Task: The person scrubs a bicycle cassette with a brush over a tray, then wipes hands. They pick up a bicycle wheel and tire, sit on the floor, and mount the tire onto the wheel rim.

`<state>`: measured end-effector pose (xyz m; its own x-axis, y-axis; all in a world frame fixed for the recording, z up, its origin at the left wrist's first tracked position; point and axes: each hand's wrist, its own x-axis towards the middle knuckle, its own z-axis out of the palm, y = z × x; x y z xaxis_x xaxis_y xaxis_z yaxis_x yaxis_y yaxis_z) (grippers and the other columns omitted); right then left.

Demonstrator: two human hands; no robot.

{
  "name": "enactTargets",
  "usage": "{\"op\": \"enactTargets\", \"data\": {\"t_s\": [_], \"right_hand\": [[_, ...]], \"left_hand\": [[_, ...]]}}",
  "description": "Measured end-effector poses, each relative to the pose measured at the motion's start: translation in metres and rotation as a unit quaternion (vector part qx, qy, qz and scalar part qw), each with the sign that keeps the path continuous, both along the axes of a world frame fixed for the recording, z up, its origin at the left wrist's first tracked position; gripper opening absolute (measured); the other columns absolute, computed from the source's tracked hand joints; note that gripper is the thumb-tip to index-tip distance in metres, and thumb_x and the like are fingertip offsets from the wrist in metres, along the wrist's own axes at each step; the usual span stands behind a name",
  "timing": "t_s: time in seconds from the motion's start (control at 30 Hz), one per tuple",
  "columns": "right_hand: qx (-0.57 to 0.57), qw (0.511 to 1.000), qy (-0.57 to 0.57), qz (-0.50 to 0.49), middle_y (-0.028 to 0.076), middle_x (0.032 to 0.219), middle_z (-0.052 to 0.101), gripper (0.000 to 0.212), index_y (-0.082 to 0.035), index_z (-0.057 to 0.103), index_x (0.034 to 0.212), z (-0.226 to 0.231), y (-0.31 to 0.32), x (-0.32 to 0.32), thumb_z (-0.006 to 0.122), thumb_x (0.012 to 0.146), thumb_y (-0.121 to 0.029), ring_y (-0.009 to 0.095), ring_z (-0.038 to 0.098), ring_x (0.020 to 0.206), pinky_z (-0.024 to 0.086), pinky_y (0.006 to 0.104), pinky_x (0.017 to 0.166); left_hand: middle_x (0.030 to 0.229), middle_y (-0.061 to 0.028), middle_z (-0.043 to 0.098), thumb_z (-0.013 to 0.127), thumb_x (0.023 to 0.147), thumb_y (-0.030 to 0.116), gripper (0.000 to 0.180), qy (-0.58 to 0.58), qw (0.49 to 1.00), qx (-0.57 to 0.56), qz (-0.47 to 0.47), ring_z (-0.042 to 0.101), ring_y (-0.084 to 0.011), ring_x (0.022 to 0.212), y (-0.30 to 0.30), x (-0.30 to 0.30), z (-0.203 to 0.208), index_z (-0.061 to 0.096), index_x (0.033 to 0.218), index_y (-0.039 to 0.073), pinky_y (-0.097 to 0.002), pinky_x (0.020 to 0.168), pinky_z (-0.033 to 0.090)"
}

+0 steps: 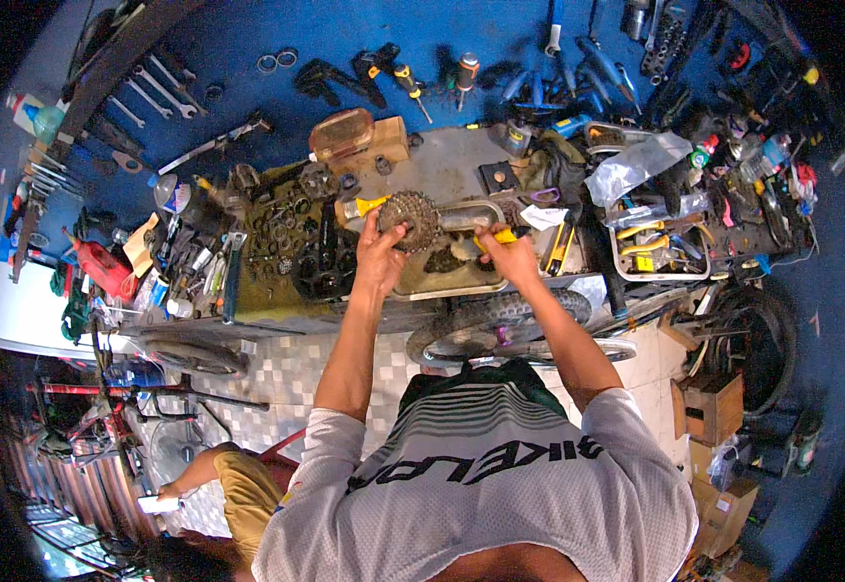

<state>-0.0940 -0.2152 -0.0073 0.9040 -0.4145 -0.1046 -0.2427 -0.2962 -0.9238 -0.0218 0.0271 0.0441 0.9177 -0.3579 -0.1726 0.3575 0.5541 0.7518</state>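
Note:
My left hand [381, 257] is closed on a bicycle cassette [410, 219], a dark, dirty stack of toothed sprockets, its fingers at the lower left edge. My right hand [511, 254] grips a small brush by its yellow handle [508, 236]. The brush's pale end [464, 250] points left toward the cassette, seemingly apart from it. Both hands are over a shallow metal tray [456, 290] on the bench. Dark matter lies in the tray, partly hidden by the hands. A second yellow-handled item [364, 206] lies just left of the cassette.
Small parts cover a mat [272, 238] on the left. A metal tray of tools [662, 275] and a plastic bag [638, 173] are on the right. Tools hang on the blue wall [510, 44]. A bicycle wheel [442, 335] stands below the bench. Another person [248, 490] sits lower left.

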Motion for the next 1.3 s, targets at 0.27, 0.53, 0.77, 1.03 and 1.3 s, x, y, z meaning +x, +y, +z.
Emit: {"op": "enactTargets", "data": {"t_s": [0.27, 0.53, 0.77, 1.03, 1.3], "right_hand": [[-0.183, 0.981, 0.000, 0.057, 0.015, 0.075, 0.072, 0.047, -0.014, 0.072, 0.115, -0.044, -0.040, -0.012, 0.066, 0.091, -0.053, 0.033, 0.074, 0.074, 0.057, 0.0455, 0.070], [-0.338, 0.931, 0.022, 0.136, 0.018, 0.091, 0.074, 0.045, -0.010, 0.069, 0.107, 0.024, 0.002, -0.028, 0.074, 0.084, -0.049, 0.040, 0.071, 0.088, 0.055, 0.0505, 0.081], [-0.334, 0.941, 0.000, 0.046, 0.018, 0.088, 0.073, 0.042, -0.009, 0.070, 0.095, -0.025, -0.026, -0.003, 0.069, 0.086, -0.051, 0.040, 0.071, 0.085, 0.054, 0.0502, 0.076], [-0.090, 0.970, -0.177, 0.138, 0.015, 0.092, 0.074, 0.030, -0.007, 0.075, 0.098, 0.088, 0.039, 0.020, 0.074, 0.088, -0.035, 0.030, 0.072, 0.088, 0.055, 0.0405, 0.079], [-0.190, 0.967, -0.116, 0.123, 0.015, 0.078, 0.067, 0.028, -0.001, 0.070, 0.090, 0.089, 0.009, 0.023, 0.074, 0.090, -0.029, 0.026, 0.064, 0.072, 0.050, 0.0369, 0.068]], "left_hand": [[0.126, -0.0077, 0.064, 0.068, 0.089, -0.006, 0.070, -0.028, 0.995, -0.025, -0.090, 0.063, -0.0215, 0.113, -0.016, 0.002, 0.013, 0.036, 0.147, 0.016, -0.0424, 0.092, 0.052], [0.121, -0.0059, 0.069, 0.072, 0.092, 0.002, 0.041, -0.051, 0.994, 0.055, -0.073, 0.065, -0.0191, 0.112, -0.010, 0.002, 0.003, 0.060, 0.132, 0.004, -0.0371, 0.100, 0.051], [0.118, -0.0058, 0.069, 0.070, 0.097, 0.016, 0.033, 0.085, 0.995, 0.017, -0.047, 0.066, -0.0242, 0.111, -0.017, -0.005, 0.014, 0.060, 0.128, 0.013, -0.0524, 0.092, 0.056], [0.109, -0.0047, 0.072, 0.085, 0.075, 0.001, 0.058, -0.275, 0.901, 0.333, -0.049, 0.066, -0.0132, 0.098, -0.012, -0.007, 0.004, 0.063, 0.128, 0.003, -0.0303, 0.091, 0.054], [0.105, -0.0059, 0.074, 0.087, 0.075, 0.010, 0.057, -0.279, 0.876, 0.384, -0.081, 0.067, -0.0138, 0.094, 0.002, -0.001, 0.021, 0.065, 0.126, -0.002, -0.0295, 0.089, 0.053]]}}
